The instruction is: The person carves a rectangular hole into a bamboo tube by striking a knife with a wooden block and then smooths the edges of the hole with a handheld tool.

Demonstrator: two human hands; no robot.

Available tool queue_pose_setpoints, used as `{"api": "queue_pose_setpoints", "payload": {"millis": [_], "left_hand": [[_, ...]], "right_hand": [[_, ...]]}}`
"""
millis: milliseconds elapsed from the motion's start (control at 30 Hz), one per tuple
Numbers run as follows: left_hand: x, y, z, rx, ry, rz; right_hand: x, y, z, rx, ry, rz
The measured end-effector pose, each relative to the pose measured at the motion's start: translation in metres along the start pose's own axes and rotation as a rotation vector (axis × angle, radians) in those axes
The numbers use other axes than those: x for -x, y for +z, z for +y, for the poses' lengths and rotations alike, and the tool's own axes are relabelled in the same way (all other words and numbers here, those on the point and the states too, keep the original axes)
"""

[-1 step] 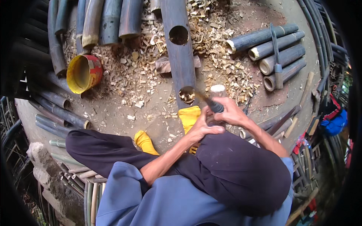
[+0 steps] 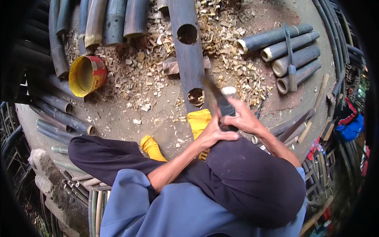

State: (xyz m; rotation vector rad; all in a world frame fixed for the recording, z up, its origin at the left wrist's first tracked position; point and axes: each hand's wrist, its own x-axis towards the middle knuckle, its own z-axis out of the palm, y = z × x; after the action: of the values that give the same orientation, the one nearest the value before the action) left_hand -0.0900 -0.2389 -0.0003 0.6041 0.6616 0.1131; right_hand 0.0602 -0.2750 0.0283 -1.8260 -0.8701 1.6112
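Over my bent right knee, both hands close around the dark ribbed handle of a knife point(image 2: 224, 105). Its blade is blurred and points up and to the left, toward the bamboo tube. My right hand point(image 2: 244, 118) grips the handle from the right. The fingers of my left hand point(image 2: 213, 132) wrap its left side, thumb stretched across below. Just beyond lies a long dark bamboo tube point(image 2: 190, 59) with two round holes cut in it; the nearer hole is ragged with pale chips. My yellow-socked foot point(image 2: 198, 121) touches its near end. Behind the right hand stands a white-topped container point(image 2: 229, 91).
Wood chips point(image 2: 152, 79) cover much of the ground. A cut-open red and yellow tin point(image 2: 87, 77) lies at left. Short bamboo pieces point(image 2: 296, 60) with a long-bladed knife point(image 2: 289, 51) across them lie at right. More bamboo lengths point(image 2: 114, 23) lie at the far left.
The knife has swung more upright, its blade moving up from over the nearer hole. The handle end has dropped lower between my hands. My legs and the bamboo tube stay put.
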Motion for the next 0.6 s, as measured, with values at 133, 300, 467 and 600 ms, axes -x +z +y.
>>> {"api": "queue_pose_setpoints", "payload": {"millis": [133, 300, 467, 600], "left_hand": [[0.006, -0.052, 0.062, -0.735, -0.057, 0.416], [0.068, -0.107, 0.015, -0.929, -0.049, 0.058], [0.092, -0.112, -0.028, -0.767, -0.056, 0.449], [0.077, -0.134, -0.01, -1.037, 0.129, 0.621]], "right_hand": [[-0.003, 0.002, -0.093, 0.966, -0.544, 0.525], [-0.029, 0.07, -0.028, 1.157, -0.904, -0.22], [-0.076, 0.109, 0.0, 1.131, -0.746, -0.7], [-0.104, 0.118, 0.0, 1.005, -0.724, -0.534]]}}
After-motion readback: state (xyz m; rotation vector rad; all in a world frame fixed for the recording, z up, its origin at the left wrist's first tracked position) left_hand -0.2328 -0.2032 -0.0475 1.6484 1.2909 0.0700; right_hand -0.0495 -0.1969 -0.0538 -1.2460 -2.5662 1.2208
